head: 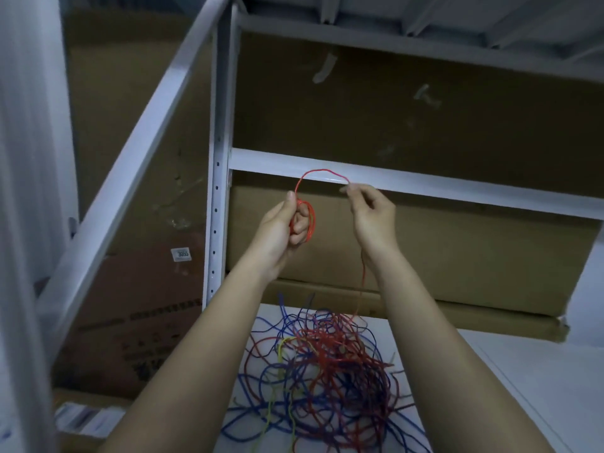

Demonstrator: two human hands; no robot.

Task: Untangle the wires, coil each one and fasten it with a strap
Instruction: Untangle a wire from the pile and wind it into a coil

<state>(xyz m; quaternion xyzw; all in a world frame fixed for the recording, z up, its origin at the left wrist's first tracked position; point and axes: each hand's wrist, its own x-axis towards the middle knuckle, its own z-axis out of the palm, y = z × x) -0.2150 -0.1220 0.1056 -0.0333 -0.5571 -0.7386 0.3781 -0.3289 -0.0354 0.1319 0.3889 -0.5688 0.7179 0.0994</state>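
- At far left, brown cardboard boxes [137, 132] stand behind a slanted white shelf beam [137, 165]; one lower box carries a small white label [180, 255] with printed digits, too blurred to read with confidence.
- Just right of these, a white perforated upright post [217, 191] of the shelving rack, joined to a horizontal white rail [425, 188] that runs off to the right.
- Left hand [284, 230]: raised in front of the rack, fingers curled around a small coil of red wire [305, 220]; several loops sit in the grip, thumb up against the strand at top.
- From that coil the red wire arcs upward and across to the right, crossing the horizontal rail.
- Right hand [369, 214]: level with the left and close beside it, thumb and forefinger pinching the far end of the arc; remaining fingers loosely bent.
- Below the right hand, the red strand drops past the wrist down to the heap.
- Lower centre, between the forearms: tangled pile of wires [327, 371] on the white table surface [523, 387], with red loops on top, blue ones spread around and beneath, one yellow-green strand on the left side.
- Behind the hands at right, large cardboard cartons [457, 256] on the rack.
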